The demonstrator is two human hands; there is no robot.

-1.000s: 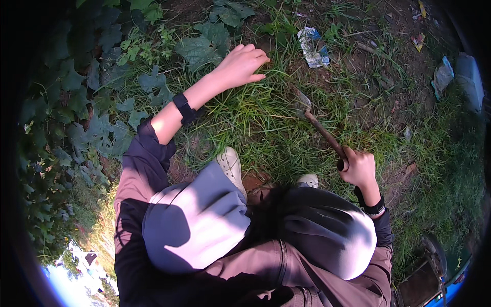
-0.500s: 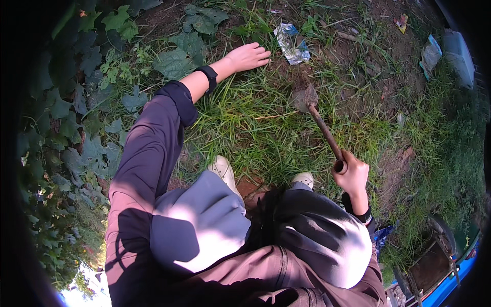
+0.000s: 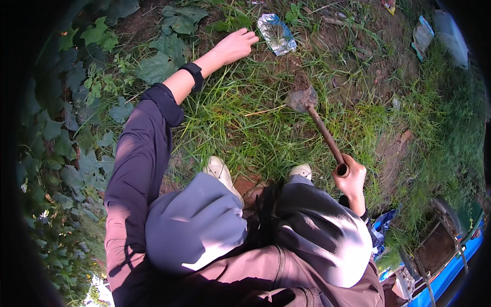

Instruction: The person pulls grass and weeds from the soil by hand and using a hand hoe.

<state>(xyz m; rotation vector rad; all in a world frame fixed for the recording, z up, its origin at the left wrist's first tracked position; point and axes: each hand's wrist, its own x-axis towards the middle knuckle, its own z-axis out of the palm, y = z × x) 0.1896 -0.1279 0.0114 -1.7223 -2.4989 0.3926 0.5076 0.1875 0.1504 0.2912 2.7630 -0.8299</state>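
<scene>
My right hand (image 3: 352, 179) is wrapped round the hollow tube handle of a rusty hand trowel (image 3: 326, 134). The trowel points away from me, and loose brown soil (image 3: 302, 81) lies on the far part of its blade, just over the grass. Farther off and to the left, my left hand (image 3: 235, 47) reaches low over grass and weeds, its fingers stretched out with small gaps and nothing visible in them. Close beyond those fingertips lies a crumpled white and blue wrapper (image 3: 276, 35).
Broad-leaved vines (image 3: 66, 123) crowd the left side. At the far right are a plastic scrap (image 3: 422, 38) and a pale blue container (image 3: 451, 38). A wheeled cart with a blue side (image 3: 455, 273) stands at the lower right. My shoes (image 3: 220, 173) rest on the grass.
The trowel blade has tilted slightly and shows more soil on it. My left hand and the ground things sit farther left and higher in view; the view itself has shifted.
</scene>
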